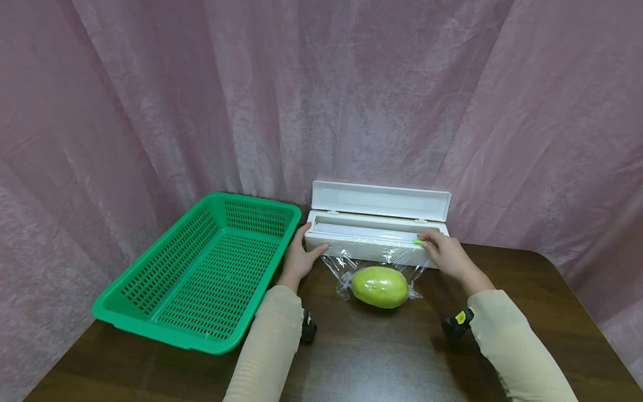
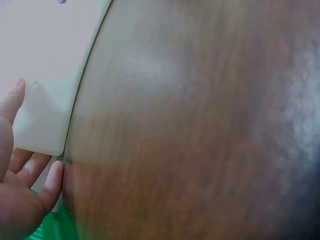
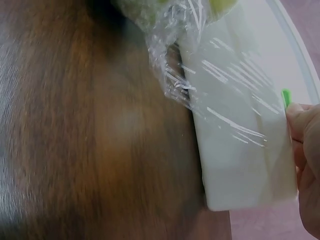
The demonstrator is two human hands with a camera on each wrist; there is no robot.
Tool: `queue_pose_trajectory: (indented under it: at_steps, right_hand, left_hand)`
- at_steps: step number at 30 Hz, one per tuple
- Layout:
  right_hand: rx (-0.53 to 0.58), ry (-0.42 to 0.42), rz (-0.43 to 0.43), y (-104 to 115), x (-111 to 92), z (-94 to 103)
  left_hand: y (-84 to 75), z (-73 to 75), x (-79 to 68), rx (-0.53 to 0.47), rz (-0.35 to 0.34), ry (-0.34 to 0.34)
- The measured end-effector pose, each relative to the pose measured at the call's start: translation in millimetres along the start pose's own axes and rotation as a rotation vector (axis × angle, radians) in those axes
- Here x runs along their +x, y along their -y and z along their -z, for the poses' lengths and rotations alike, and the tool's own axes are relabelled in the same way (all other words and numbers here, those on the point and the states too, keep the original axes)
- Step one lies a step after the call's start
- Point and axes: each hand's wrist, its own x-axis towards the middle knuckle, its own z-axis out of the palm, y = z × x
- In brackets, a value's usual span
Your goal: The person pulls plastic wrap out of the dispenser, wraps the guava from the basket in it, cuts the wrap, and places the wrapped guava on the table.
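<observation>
A white cling film dispenser [image 1: 346, 245] stands at the back of the table with its lid [image 1: 380, 201] raised and a roll inside. My left hand [image 1: 297, 259] grips its left end, thumb on the front wall and fingers around the side. At the right of the front edge, my right hand [image 1: 449, 257] pinches a small green slide cutter [image 3: 286, 97]. Clear film [image 3: 172, 75] hangs from the dispenser down to a yellow-green oval fruit [image 1: 380, 287], which is wrapped in it, with bunched film at both ends. The fruit lies just in front of the dispenser.
A green perforated plastic basket [image 1: 201, 342] stands to the left, close to my left forearm. Under everything is a dark brown wooden table [image 1: 361, 357]. Pink curtains [image 1: 351, 100] hang behind and at the sides.
</observation>
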Motion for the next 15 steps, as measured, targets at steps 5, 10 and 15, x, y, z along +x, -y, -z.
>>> queue_pose_trajectory:
  at_steps: [5, 10, 15]
  right_hand:
    - [-0.010, -0.014, 0.002, -2, -1, 1.3]
    - [0.038, -0.021, -0.070, -3, -3, 0.2]
    - [0.064, -0.117, -0.155, -6, -6, -11.3]
  left_hand:
    - [-1.8, -0.3, 0.5, 0.004, 0.000, -0.006]
    - [-2.6, 0.4, -0.2, -0.003, -0.002, -0.008]
    - [-0.7, -1.0, -0.4, 0.005, 0.001, -0.003]
